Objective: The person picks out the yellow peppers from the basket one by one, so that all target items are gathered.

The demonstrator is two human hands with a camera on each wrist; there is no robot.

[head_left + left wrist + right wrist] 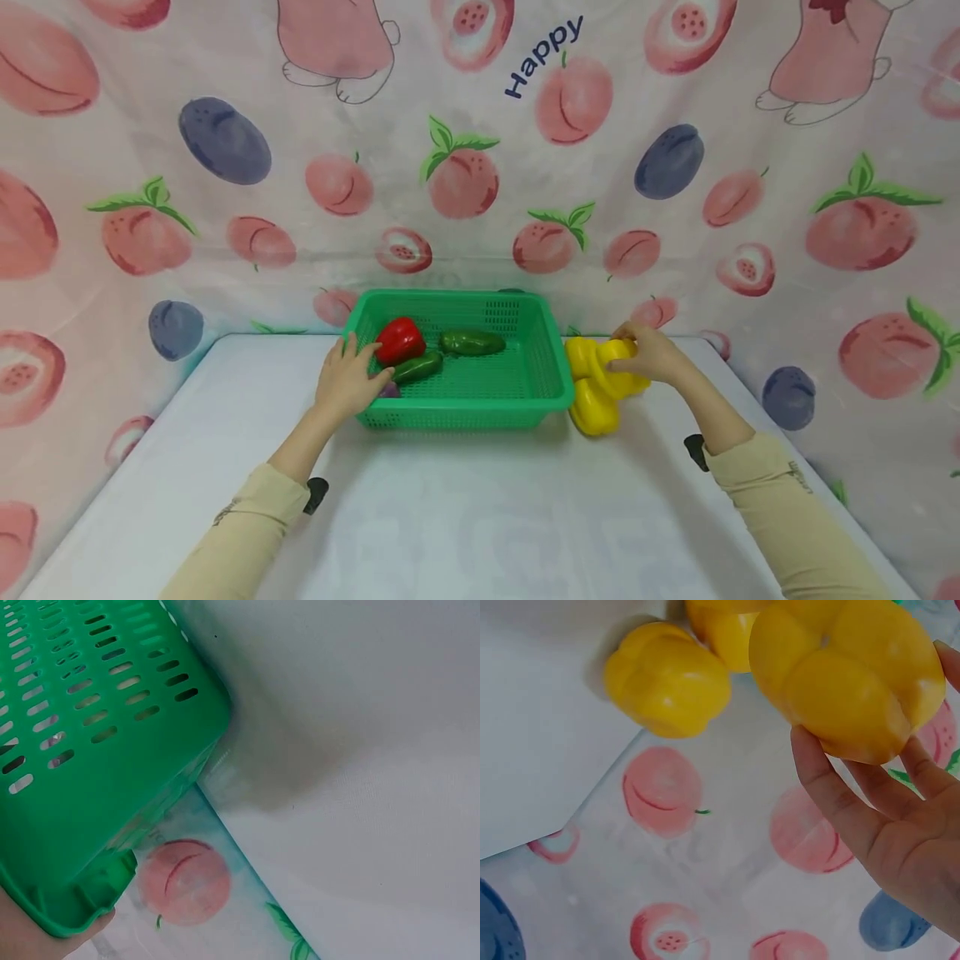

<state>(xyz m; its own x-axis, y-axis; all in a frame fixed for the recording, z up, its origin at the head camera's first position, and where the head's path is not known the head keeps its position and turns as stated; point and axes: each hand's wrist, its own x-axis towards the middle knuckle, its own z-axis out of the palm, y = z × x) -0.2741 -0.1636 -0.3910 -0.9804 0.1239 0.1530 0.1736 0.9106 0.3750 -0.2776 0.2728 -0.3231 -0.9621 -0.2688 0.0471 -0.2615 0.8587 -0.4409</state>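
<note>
A green plastic basket [465, 404] stands on the white table. My left hand [345, 383] grips its left rim; in the left wrist view a finger [94, 926] shows under the rim. Inside the basket lie a red bell pepper [401, 340], two long dark green vegetables [471, 342] and a partly hidden purple thing [390, 389]. To the right of the basket, my right hand [652, 354] holds a yellow bell pepper [847, 682] with its fingertips. Other yellow bell peppers [595, 408] sit close beside it, against the basket's right side.
The white table [480, 508] runs from the basket toward me. Behind it hangs a fruit-printed cloth [480, 217]. Its pattern also shows past the table's left and right edges.
</note>
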